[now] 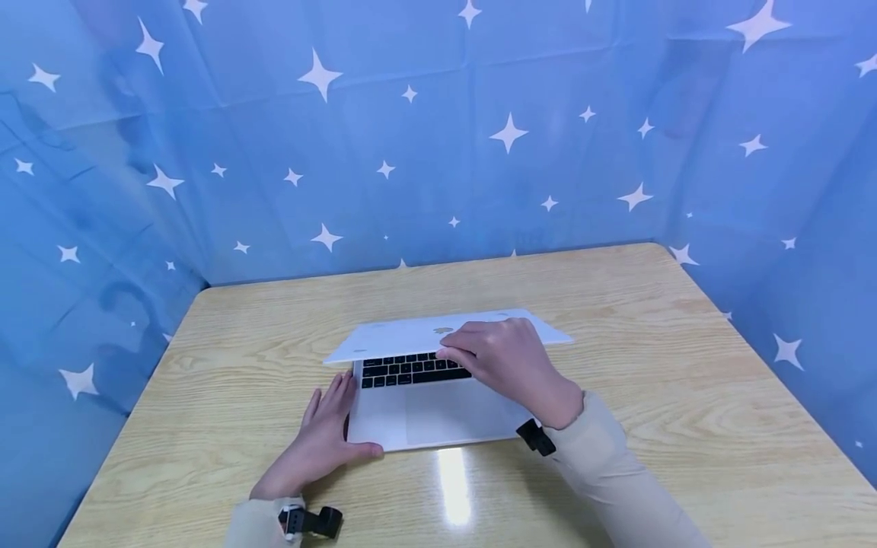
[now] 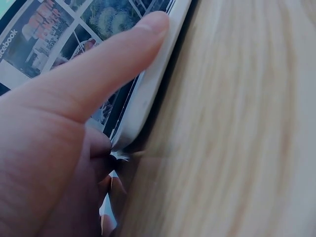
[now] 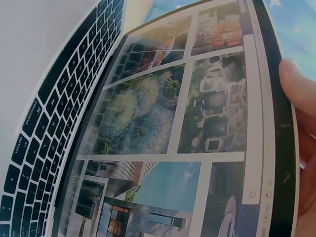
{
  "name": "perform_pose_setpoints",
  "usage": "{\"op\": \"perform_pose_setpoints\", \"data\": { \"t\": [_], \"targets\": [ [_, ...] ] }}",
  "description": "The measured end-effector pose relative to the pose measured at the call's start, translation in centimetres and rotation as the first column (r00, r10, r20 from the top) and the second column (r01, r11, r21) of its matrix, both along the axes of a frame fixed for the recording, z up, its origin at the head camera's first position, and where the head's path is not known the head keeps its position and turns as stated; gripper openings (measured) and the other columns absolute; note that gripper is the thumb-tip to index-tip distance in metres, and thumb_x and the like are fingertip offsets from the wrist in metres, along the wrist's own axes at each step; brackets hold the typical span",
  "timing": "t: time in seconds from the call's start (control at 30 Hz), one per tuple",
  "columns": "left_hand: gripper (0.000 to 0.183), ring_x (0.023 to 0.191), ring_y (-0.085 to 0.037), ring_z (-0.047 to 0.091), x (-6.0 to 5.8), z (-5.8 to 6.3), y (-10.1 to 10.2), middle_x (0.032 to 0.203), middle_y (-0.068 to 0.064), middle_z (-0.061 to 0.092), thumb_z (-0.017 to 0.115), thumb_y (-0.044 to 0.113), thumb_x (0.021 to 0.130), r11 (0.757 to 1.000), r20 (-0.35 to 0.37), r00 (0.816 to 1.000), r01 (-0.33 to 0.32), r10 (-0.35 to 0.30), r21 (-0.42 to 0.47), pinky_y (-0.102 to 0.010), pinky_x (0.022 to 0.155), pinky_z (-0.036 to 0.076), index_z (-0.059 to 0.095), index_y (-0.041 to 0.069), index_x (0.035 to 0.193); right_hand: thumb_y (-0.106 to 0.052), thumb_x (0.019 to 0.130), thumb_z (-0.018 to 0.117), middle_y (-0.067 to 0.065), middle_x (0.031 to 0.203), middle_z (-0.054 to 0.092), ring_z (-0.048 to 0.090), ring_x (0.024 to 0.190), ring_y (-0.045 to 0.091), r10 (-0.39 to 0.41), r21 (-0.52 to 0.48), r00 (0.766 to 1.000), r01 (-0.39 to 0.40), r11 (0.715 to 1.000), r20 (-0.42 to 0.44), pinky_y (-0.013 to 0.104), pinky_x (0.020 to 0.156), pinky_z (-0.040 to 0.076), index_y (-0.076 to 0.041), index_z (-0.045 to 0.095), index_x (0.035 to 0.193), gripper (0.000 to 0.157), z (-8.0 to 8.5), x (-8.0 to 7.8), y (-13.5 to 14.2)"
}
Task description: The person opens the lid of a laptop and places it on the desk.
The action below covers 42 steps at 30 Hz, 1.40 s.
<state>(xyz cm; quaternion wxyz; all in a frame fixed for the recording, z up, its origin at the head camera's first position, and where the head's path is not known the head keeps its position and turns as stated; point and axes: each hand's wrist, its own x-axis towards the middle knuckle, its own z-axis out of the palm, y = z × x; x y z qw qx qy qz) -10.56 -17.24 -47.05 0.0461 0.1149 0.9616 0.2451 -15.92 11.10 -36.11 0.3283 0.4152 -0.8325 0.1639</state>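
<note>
One laptop [image 1: 380, 417] sat on the table [image 1: 692, 373], its lid [image 1: 390, 339] partway up and slanting forward over the keyboard [image 1: 393, 371], so that the rear keys were hidden from above. Its screen [image 3: 143, 118] was lit and showed a grid of photos. At the laptop's front left corner lay the left hand [image 1: 325, 434], its fingers nearly straight along the left side and its thumb [image 2: 111, 64] resting on the front edge; it seemed to brace the base rather than clasp it. Above the laptop, right of its middle, the right hand [image 1: 510, 358] pinched the lid's free edge with bent fingers. The step in hand looked to be swinging the lid, though whether up or down could not be told. Either way, the next move seemed to call for a firm pinch from the right hand, an arc about the laptop's rear edge rather than a straight pull, and light pressure from the left hand, lest the base slide or tip. If the lid was to go down, the left thumb would need to clear the front edge. Pale sleeves [image 1: 596, 441] and a bright glare [image 1: 454, 487] lay in front of the laptop, and beyond it hung a starry blue curtain [image 1: 425, 137].
</note>
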Motion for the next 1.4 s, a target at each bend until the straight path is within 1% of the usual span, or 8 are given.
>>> {"op": "perform_pose_setpoints", "data": {
  "t": [0.17,0.33,0.43,0.57,0.93,1.17,1.3,1.4],
  "targets": [
    [0.12,0.134,-0.03,0.001,-0.1,-0.2,-0.1,0.148,-0.014,0.01,0.061,0.073,0.057,1.0,-0.009,1.0,0.015,-0.014,0.017,-0.05,0.104,-0.005,0.015,0.001,0.141,-0.036,0.08,0.065,-0.009,0.073,0.067,0.06,0.056,0.003,-0.042,-0.016,0.999,0.042,0.999,-0.003,0.018,0.034,0.03,-0.022,0.074,0.082,0.017,0.2,-0.2,-0.1],
    [0.121,0.134,-0.029,0.0,0.0,-0.3,-0.2,0.148,-0.014,0.009,0.061,0.072,0.056,1.0,-0.003,1.0,0.012,-0.012,0.009,-0.05,0.104,-0.004,0.013,0.001,0.142,-0.035,0.081,0.063,-0.009,0.074,0.068,0.06,0.055,0.004,-0.049,-0.058,0.998,0.05,0.997,0.026,0.017,0.036,0.033,-0.02,0.073,0.083,0.018,0.4,-0.3,-0.4],
    [0.121,0.135,-0.03,0.001,0.0,-0.2,-0.2,0.148,-0.014,0.009,0.061,0.072,0.057,1.0,-0.003,1.0,0.008,-0.008,0.009,-0.051,0.104,-0.004,0.013,0.001,0.142,-0.036,0.082,0.062,-0.009,0.074,0.068,0.059,0.054,0.003,-0.053,-0.073,0.998,0.055,0.996,0.029,0.016,0.035,0.031,-0.021,0.073,0.083,0.019,0.5,-0.4,-0.6],
    [0.12,0.134,-0.03,0.001,0.0,-0.1,-0.2,0.148,-0.015,0.009,0.062,0.071,0.058,1.0,-0.002,1.0,0.012,-0.012,0.022,-0.051,0.104,-0.004,0.014,0.001,0.142,-0.037,0.082,0.062,-0.008,0.072,0.067,0.058,0.051,0.003,-0.051,-0.08,0.998,0.053,0.995,0.024,0.016,0.033,0.025,-0.02,0.074,0.082,0.02,0.6,-0.7,-0.7],
    [0.12,0.135,-0.029,0.0,-0.1,0.0,-0.3,0.147,-0.015,0.009,0.061,0.072,0.057,1.0,0.012,1.0,0.007,-0.008,0.021,-0.05,0.104,-0.005,0.014,0.001,0.142,-0.038,0.082,0.062,-0.008,0.066,0.065,0.054,0.047,0.002,-0.057,-0.064,0.998,0.058,0.996,0.024,0.017,0.033,0.026,-0.02,0.073,0.078,0.022,1.2,-1.8,-0.7],
    [0.12,0.134,-0.03,0.001,-0.1,0.0,-0.4,0.148,-0.015,0.009,0.061,0.072,0.057,1.0,0.007,1.0,0.012,-0.012,0.015,-0.05,0.104,-0.005,0.013,0.001,0.142,-0.037,0.081,0.064,-0.009,0.063,0.064,0.046,0.041,0.001,-0.059,-0.063,0.998,0.059,0.996,0.013,0.018,0.033,0.022,-0.02,0.074,0.079,0.02,1.6,-2.5,-0.7],
    [0.121,0.134,-0.03,0.001,-0.1,-0.1,-0.4,0.148,-0.015,0.008,0.06,0.073,0.057,1.0,0.014,1.0,0.015,-0.015,0.014,-0.05,0.104,-0.005,0.012,0.001,0.142,-0.037,0.08,0.064,-0.009,0.061,0.062,0.044,0.039,0.002,-0.064,-0.061,0.998,0.064,0.996,-0.001,0.018,0.032,0.02,-0.02,0.073,0.079,0.02,1.7,-2.9,-0.7],
    [0.121,0.134,-0.03,0.0,-0.1,0.0,-0.4,0.148,-0.015,0.008,0.059,0.073,0.058,1.0,0.012,1.0,0.02,-0.02,0.011,-0.05,0.104,-0.006,0.012,0.0,0.142,-0.038,0.08,0.064,-0.008,0.061,0.063,0.045,0.04,0.002,-0.067,-0.064,0.998,0.067,0.996,-0.006,0.018,0.032,0.021,-0.02,0.073,0.079,0.02,1.8,-3.2,-0.7]
  ]
}}
